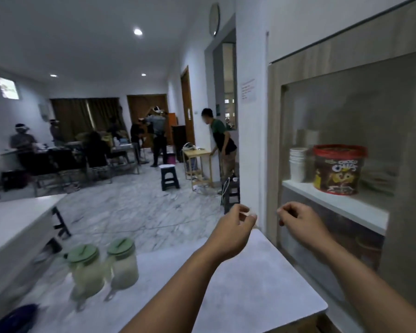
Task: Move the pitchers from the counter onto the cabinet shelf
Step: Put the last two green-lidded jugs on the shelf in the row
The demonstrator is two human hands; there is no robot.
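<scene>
Room: marble floor (139, 207) and blurred people at tables are seen behind a white counter (250, 284).
Left pitcher (85, 270): clear body, pale green lid, milky contents; stood at the counter's left part, its base smeared by blur.
Right pitcher (123, 261): same look, placed just beside the first.
Left hand (235, 227): raised above the counter, fingers loosely curled, nothing gripped.
Right hand (298, 222): held before the cabinet (274, 140), fingers curled, nothing held.
Cabinet shelf (334, 203): white; stacked paper cups (297, 164) and a red-lidded cereal tub (338, 169) are kept there.
Lower compartment: dim behind glass, contents not made out.
</scene>
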